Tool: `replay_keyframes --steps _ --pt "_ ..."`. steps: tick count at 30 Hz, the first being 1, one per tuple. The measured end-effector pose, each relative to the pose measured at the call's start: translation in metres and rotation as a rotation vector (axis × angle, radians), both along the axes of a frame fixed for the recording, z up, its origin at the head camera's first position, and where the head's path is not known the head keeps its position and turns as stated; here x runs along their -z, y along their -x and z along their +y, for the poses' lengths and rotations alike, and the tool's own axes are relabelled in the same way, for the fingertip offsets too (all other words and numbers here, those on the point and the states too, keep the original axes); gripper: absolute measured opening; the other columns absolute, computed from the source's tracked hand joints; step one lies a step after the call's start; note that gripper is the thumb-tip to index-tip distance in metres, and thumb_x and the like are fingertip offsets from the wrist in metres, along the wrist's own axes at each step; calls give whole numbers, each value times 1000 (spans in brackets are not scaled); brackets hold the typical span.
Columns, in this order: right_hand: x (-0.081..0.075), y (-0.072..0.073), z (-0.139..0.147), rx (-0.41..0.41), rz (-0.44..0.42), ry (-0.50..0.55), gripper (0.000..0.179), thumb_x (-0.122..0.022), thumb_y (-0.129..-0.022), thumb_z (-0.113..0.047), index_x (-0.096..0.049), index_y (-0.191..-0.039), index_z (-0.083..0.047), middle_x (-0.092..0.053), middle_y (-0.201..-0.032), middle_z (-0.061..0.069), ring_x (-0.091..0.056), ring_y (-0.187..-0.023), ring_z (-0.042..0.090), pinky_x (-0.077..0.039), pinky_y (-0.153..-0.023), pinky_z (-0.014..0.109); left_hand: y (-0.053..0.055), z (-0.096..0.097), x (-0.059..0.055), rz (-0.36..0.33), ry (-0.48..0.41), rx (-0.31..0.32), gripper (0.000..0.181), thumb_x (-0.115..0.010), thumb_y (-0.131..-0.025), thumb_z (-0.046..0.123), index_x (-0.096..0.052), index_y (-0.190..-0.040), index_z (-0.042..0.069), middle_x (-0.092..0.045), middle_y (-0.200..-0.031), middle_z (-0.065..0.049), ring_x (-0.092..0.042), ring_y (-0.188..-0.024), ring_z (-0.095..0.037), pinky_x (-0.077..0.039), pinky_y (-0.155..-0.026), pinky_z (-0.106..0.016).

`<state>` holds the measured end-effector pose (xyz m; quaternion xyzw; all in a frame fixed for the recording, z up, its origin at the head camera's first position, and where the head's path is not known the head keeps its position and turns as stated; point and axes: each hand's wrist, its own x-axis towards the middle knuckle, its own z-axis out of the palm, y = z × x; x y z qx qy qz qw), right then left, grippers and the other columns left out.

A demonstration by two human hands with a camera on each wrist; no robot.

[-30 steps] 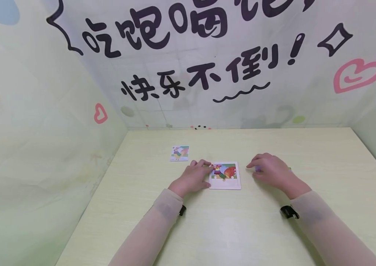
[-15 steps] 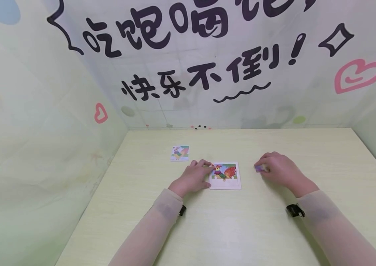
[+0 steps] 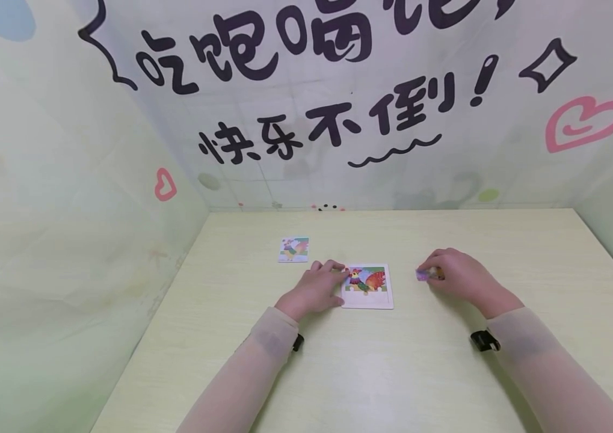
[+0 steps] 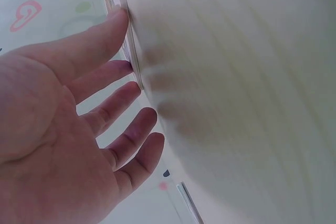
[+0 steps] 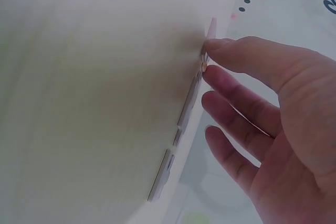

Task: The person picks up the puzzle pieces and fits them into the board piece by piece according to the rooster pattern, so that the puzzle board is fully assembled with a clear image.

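A white-bordered puzzle tray lies flat on the table, its upper part filled with a rooster picture and its lower part bare white. My left hand rests at the tray's left edge, thumb and index finger touching it, the other fingers loosely extended in the left wrist view. To the right of the tray, my right hand pinches a small purplish puzzle piece between thumb and index finger, close over the table. More flat pieces lie beyond that hand in the right wrist view; the hand mostly hides them in the head view.
A square card with a paler rooster picture lies at the back left of the table. Printed fabric walls with dark lettering stand behind and on both sides. Both wrists wear a black strap.
My right hand has shifted slightly right and closed its fingertips on the purplish puzzle piece, which now shows at its fingertips. The left hand and the tray have stayed in place.
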<state>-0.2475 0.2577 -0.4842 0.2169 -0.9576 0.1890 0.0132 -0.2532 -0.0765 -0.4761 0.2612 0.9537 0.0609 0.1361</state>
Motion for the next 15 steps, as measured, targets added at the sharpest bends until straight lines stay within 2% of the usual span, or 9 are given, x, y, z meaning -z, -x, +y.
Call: replay_keyframes --steps 8,15 --pt "-3 0 0 -25 -27 2 21 -80 -85 -4 -82 -105 -9 -74 -103 5 -53 -74 10 -47 -68 29 0 0 -1 1 -2 2 73 -75 -94 36 -44 -158 22 -40 -163 3 -41 -136 -26 -43 -108 -42" --pt "-3 -1 -1 -30 -2 -7 15 -81 -85 -7 -83 -100 -10 -75 -102 5 -49 -71 10 -43 -64 27 -1 0 -1 -7 -5 -8 73 -76 -93 36 -44 -158 22 -39 -163 3 -40 -137 -26 -43 -109 -42"
